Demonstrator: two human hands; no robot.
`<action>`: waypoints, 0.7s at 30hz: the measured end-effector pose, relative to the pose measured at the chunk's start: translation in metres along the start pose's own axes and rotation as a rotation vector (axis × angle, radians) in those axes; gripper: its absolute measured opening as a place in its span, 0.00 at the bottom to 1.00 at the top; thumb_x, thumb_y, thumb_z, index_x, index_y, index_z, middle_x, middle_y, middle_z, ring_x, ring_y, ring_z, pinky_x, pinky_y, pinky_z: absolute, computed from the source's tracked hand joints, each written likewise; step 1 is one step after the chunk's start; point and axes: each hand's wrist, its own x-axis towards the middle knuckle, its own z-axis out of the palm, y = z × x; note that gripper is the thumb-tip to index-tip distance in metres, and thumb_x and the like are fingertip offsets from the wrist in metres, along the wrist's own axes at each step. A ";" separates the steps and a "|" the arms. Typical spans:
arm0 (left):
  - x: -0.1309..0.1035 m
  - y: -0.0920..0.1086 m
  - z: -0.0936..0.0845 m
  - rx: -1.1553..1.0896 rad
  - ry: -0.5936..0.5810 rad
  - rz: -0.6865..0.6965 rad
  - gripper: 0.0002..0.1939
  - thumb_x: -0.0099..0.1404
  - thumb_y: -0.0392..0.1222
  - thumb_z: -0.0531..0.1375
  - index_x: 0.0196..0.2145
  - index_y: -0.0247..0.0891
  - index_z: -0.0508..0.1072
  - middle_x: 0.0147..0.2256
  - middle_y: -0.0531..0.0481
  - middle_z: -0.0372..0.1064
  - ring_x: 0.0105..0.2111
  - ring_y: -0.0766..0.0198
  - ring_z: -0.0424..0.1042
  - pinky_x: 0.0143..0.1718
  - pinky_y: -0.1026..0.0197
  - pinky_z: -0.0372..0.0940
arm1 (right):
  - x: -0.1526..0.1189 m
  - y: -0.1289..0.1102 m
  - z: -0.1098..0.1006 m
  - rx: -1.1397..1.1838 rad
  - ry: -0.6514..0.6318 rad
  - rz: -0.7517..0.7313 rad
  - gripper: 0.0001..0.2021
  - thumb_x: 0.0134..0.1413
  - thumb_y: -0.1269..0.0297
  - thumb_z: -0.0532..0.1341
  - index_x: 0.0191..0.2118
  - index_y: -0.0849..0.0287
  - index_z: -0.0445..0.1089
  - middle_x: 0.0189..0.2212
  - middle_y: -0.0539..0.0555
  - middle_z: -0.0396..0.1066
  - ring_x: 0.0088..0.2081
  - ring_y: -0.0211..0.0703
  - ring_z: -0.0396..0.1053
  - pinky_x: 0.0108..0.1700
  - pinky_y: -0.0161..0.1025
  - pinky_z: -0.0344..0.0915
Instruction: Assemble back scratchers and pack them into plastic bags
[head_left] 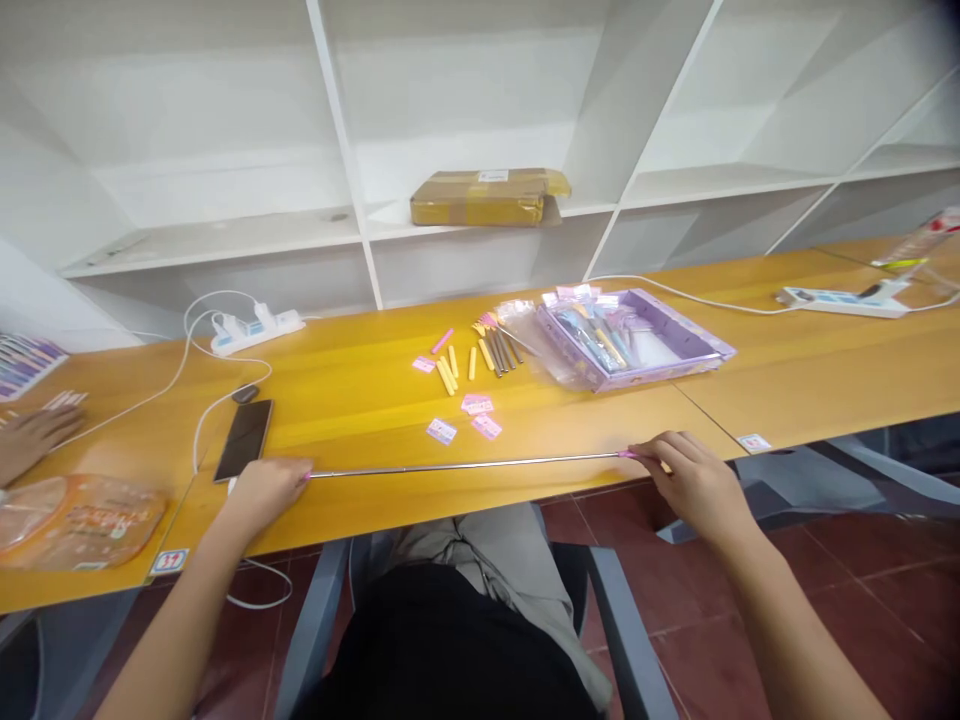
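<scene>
A thin telescopic metal rod [450, 466] stretches level across the front of the table, fully drawn out between my hands. My left hand [271, 492] is closed round its pink left end, and my right hand [694, 480] pinches the pink right end. Beyond the rod lie small printed cards [442, 431], yellow tubes [447, 376], one pink tube [442, 341] and a bunch of dark metal rods [502, 352]. A purple tray [660, 375] at the right holds several wrapped pieces. A black phone [244, 440] rests just behind my left hand.
White power strips [259, 333] with cables lie at the back left and far right. A cardboard box [480, 198] sits on the white shelf. At the left edge are another person's hand [34, 440] and an orange-tinted plastic package [82, 520]. A chair [862, 480] stands at right.
</scene>
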 end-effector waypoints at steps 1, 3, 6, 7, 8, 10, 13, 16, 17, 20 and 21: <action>0.000 0.005 0.004 0.005 -0.019 -0.006 0.16 0.74 0.38 0.52 0.32 0.40 0.78 0.32 0.39 0.81 0.35 0.48 0.82 0.33 0.58 0.61 | -0.003 -0.003 0.000 0.009 -0.008 0.016 0.06 0.74 0.66 0.63 0.42 0.53 0.77 0.37 0.54 0.79 0.40 0.48 0.75 0.45 0.44 0.69; 0.002 0.009 0.007 0.020 -0.043 -0.006 0.17 0.75 0.38 0.51 0.33 0.41 0.78 0.33 0.39 0.82 0.36 0.47 0.83 0.34 0.57 0.62 | -0.006 -0.008 0.002 0.041 -0.036 0.054 0.06 0.74 0.63 0.62 0.42 0.53 0.77 0.37 0.55 0.79 0.40 0.49 0.76 0.44 0.44 0.70; 0.004 0.008 0.005 0.015 -0.032 0.005 0.18 0.75 0.39 0.51 0.34 0.41 0.79 0.34 0.39 0.82 0.37 0.47 0.84 0.35 0.57 0.64 | -0.010 -0.008 0.005 0.102 -0.123 0.141 0.10 0.75 0.57 0.61 0.40 0.53 0.75 0.37 0.55 0.78 0.38 0.49 0.76 0.41 0.44 0.70; 0.004 0.007 0.004 0.005 -0.021 0.009 0.17 0.75 0.39 0.52 0.34 0.41 0.79 0.34 0.39 0.82 0.37 0.47 0.84 0.35 0.57 0.65 | -0.012 -0.007 0.006 0.115 -0.156 0.180 0.12 0.75 0.55 0.60 0.39 0.53 0.74 0.37 0.55 0.78 0.37 0.48 0.76 0.39 0.43 0.70; 0.004 0.007 0.002 -0.006 -0.016 0.011 0.17 0.75 0.40 0.52 0.34 0.41 0.80 0.34 0.39 0.82 0.37 0.47 0.84 0.35 0.57 0.65 | -0.014 -0.007 0.007 0.125 -0.182 0.218 0.14 0.75 0.53 0.59 0.38 0.52 0.73 0.37 0.55 0.77 0.36 0.48 0.76 0.37 0.43 0.69; 0.004 0.009 0.001 -0.025 -0.017 0.011 0.17 0.75 0.40 0.52 0.34 0.41 0.80 0.34 0.39 0.82 0.37 0.47 0.84 0.35 0.57 0.66 | -0.020 -0.008 0.009 0.132 -0.196 0.281 0.15 0.76 0.51 0.58 0.38 0.52 0.72 0.38 0.55 0.77 0.34 0.47 0.77 0.35 0.42 0.69; 0.005 0.016 -0.001 -0.026 -0.046 0.011 0.17 0.75 0.40 0.52 0.34 0.41 0.80 0.34 0.38 0.83 0.38 0.45 0.84 0.35 0.56 0.67 | -0.028 -0.011 0.010 0.112 -0.176 0.307 0.15 0.75 0.50 0.57 0.39 0.52 0.73 0.39 0.56 0.78 0.36 0.48 0.79 0.35 0.43 0.69; 0.008 0.026 -0.005 -0.007 -0.080 0.011 0.18 0.76 0.39 0.52 0.36 0.40 0.81 0.36 0.37 0.83 0.39 0.44 0.84 0.37 0.55 0.68 | -0.032 -0.012 0.006 0.038 -0.138 0.286 0.13 0.75 0.53 0.58 0.39 0.52 0.74 0.39 0.56 0.79 0.37 0.50 0.80 0.34 0.43 0.69; 0.010 0.029 -0.007 0.002 -0.094 0.008 0.18 0.76 0.39 0.52 0.37 0.40 0.81 0.36 0.37 0.83 0.40 0.45 0.84 0.38 0.55 0.68 | -0.032 -0.011 0.004 0.000 -0.112 0.278 0.13 0.75 0.54 0.57 0.39 0.52 0.74 0.39 0.56 0.79 0.37 0.50 0.80 0.34 0.44 0.69; 0.016 0.039 -0.016 0.024 -0.143 0.013 0.18 0.77 0.40 0.51 0.40 0.39 0.82 0.38 0.36 0.84 0.41 0.44 0.85 0.39 0.55 0.68 | -0.027 -0.010 -0.003 -0.126 -0.004 0.280 0.13 0.76 0.56 0.57 0.41 0.52 0.76 0.40 0.57 0.81 0.38 0.51 0.80 0.34 0.45 0.68; 0.018 0.042 -0.019 0.026 -0.154 0.019 0.18 0.77 0.40 0.51 0.41 0.39 0.82 0.38 0.36 0.84 0.41 0.44 0.85 0.39 0.55 0.68 | -0.024 -0.009 -0.005 -0.157 0.033 0.284 0.12 0.76 0.57 0.58 0.42 0.52 0.77 0.40 0.57 0.81 0.38 0.52 0.80 0.35 0.45 0.68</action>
